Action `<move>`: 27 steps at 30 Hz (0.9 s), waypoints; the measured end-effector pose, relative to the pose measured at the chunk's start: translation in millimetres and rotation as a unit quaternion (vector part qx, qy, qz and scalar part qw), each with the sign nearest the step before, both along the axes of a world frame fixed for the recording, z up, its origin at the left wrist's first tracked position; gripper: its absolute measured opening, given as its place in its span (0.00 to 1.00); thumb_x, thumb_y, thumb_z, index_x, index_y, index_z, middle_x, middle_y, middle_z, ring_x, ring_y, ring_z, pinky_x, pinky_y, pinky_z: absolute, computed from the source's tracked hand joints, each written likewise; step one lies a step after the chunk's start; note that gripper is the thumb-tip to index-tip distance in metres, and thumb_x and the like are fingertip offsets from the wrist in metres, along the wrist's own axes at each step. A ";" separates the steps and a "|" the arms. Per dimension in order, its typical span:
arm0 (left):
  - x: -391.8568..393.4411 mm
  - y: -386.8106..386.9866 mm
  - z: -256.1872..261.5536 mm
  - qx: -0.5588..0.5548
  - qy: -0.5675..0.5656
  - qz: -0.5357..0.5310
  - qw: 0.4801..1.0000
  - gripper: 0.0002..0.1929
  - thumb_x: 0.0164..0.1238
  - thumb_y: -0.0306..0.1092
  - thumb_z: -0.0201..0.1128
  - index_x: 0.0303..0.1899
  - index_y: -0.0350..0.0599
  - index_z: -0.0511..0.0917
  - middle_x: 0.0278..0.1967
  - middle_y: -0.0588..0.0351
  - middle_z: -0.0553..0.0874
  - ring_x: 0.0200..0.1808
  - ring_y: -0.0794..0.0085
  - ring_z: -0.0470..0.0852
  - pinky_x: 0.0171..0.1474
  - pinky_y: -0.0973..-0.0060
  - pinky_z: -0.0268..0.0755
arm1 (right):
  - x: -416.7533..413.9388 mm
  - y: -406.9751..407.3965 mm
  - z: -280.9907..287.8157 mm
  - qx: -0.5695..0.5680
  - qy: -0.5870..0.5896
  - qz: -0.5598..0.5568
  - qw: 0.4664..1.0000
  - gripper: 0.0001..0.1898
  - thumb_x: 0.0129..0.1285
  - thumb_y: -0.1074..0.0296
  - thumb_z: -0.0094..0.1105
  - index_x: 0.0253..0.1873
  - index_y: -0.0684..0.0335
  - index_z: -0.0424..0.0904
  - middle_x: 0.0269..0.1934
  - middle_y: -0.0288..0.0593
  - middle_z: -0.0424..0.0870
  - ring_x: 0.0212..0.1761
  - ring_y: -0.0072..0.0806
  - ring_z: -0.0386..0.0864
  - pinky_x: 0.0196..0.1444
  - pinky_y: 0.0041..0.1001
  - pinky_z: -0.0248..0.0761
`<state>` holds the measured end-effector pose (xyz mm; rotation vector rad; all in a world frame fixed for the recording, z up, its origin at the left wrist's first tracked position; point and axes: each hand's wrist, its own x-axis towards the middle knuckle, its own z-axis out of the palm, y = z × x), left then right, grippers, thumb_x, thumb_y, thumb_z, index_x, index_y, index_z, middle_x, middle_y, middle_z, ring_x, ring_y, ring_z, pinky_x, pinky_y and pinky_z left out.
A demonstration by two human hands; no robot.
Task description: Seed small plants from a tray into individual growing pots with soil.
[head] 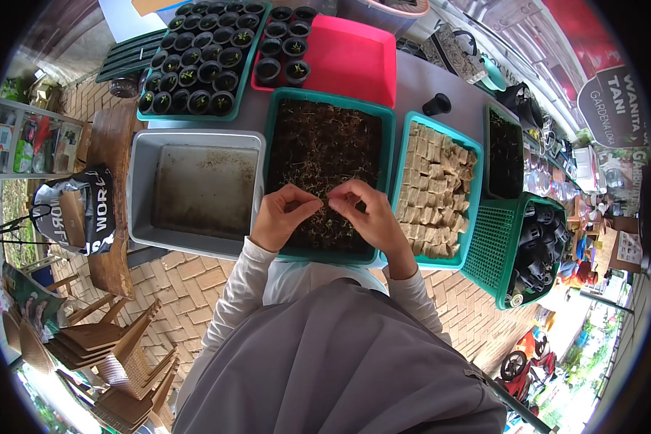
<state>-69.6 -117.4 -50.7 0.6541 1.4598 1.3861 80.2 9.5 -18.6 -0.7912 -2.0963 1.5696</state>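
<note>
Both of my hands are over a green plastic tray filled with dark soil and strewn with pale, root-like fibres. My left hand is at the tray's left side, its thumb and index fingertips pinched together. Close by on the right, my right hand has its thumb and index finger nearly together. Something thin and pale seems to lie between the fingertips, too small to make out. Small seedlings or fibres show on the soil just below my fingers.
A grey plastic tub stands at left; a green tray of brown fibre plugs at right. Beyond are black pots with seedlings, a red tray and a lone black pot. A green basket with black pots is far right.
</note>
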 end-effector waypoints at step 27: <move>-13.0 -8.5 -3.8 0.036 -0.003 0.064 0.997 0.06 0.64 0.27 0.68 0.38 0.34 0.84 0.33 0.59 0.85 0.35 0.82 0.81 0.39 0.84 0.71 | 25.5 -42.9 -76.8 0.267 -0.180 0.239 0.916 0.03 0.58 0.72 0.62 0.35 0.53 0.81 0.38 0.37 0.74 0.44 0.30 0.77 0.57 0.41 0.57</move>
